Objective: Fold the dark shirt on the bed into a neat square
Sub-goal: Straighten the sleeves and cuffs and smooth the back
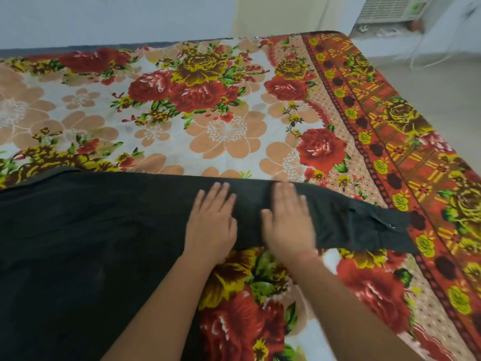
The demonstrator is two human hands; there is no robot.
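Observation:
The dark shirt (86,238) lies spread flat on the bed, filling the lower left of the view. One long sleeve (364,225) stretches out to the right, its cuff with a small button near the bed's patterned border. My left hand (212,225) rests palm down on the shirt where the sleeve meets the body, fingers together and flat. Just to its right, my right hand (287,222) presses flat on the sleeve and looks slightly blurred. Neither hand grips the fabric.
The bed wears a floral sheet (197,113) with red roses and a red-orange border (390,152) along the right side. Beyond the bed's right edge lies pale floor (442,74). A white appliance (393,9) stands at the top right by the wall.

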